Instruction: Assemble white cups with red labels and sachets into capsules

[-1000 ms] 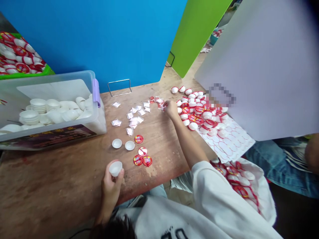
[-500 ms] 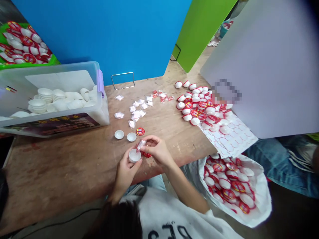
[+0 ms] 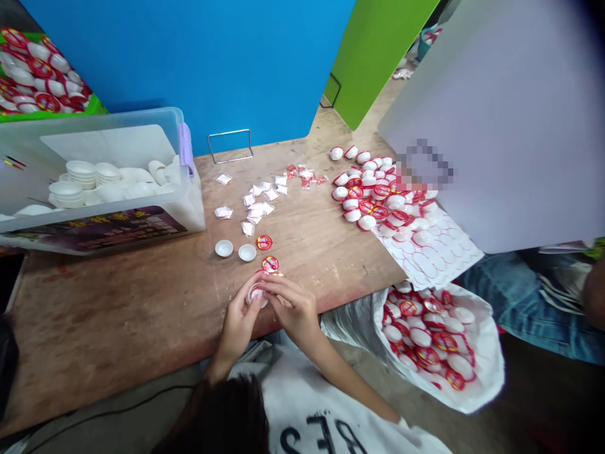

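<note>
Close to the table's front edge, my left hand (image 3: 239, 320) is closed around a small white plastic bowl (image 3: 256, 294). Something pale and pinkish, apparently a small packet, lies inside the bowl. My right hand (image 3: 297, 310) leans over from the right, its fingers together at the bowl's rim and partly hiding it. Just beyond my hands are round red printed lids (image 3: 270, 264), some partly covered by my fingers. Another red lid (image 3: 264, 243) sits farther back, beside two open white bowls (image 3: 247, 253). Small white packets (image 3: 255, 211) are scattered behind them.
A clear bin (image 3: 193, 208) of white bowls stands at left. Red packets (image 3: 306, 176) lie mid-table. Many lidded bowls (image 3: 366, 222) are heaped at right by a printed sheet (image 3: 442, 255). A white sack (image 3: 491, 378) of them stands below. Blue (image 3: 212, 63) and lilac panels (image 3: 491, 126) rise behind.
The packet pinched in my right hand has gone down into the bowl. My right fingers have closed over the rim, and more of the red lids beyond shows. The view has shifted slightly.
</note>
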{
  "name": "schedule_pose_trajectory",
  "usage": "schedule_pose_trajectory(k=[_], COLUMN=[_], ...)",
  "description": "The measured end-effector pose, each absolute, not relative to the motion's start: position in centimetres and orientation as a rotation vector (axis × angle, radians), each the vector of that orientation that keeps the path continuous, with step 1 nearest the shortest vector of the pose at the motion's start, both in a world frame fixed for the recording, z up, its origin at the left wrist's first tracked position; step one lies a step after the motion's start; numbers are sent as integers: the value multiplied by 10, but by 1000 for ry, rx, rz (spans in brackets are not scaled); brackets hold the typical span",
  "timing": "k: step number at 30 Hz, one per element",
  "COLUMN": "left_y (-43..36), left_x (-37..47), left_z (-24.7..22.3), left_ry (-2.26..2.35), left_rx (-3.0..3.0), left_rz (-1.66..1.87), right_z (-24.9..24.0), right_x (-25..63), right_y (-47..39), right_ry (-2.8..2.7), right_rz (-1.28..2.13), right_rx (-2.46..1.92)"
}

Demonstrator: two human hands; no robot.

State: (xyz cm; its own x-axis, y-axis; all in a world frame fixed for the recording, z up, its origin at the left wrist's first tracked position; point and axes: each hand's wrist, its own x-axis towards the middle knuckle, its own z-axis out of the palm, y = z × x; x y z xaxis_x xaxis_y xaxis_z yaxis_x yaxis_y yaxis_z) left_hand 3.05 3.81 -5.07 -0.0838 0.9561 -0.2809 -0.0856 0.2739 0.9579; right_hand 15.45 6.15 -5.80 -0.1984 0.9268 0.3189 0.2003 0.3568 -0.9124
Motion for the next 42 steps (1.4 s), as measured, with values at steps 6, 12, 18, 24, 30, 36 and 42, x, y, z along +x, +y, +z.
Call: schedule_pose_trajectory(k=[6, 12, 18, 24, 30, 36, 42], left_y=[36, 37, 37, 38, 38, 35, 30], left_x=[23, 11, 12, 15, 22, 33, 34], left_z=[-60, -59, -49, -44, -49, -48, -37], left_ry=[1400, 1421, 1403, 1369, 1371, 1281, 958], left_rx=[823, 635, 648, 556, 508, 503, 370], left_rz=[1220, 1242, 1223, 1233, 1289, 1195, 1101], right_z=[-52, -71, -101, -72, -41, -47, -46], right_x=[146, 167, 170, 173, 161, 148, 152], right_y=[53, 93, 138, 130, 76, 47, 34], right_ry=[-1741, -1831, -2354, -2197, -1863, -1819, -1853], right_rz=[904, 774, 776, 881, 1162, 999, 898], right_rx=[-1045, -1212, -1270, -1247, -944, -1039, -1149])
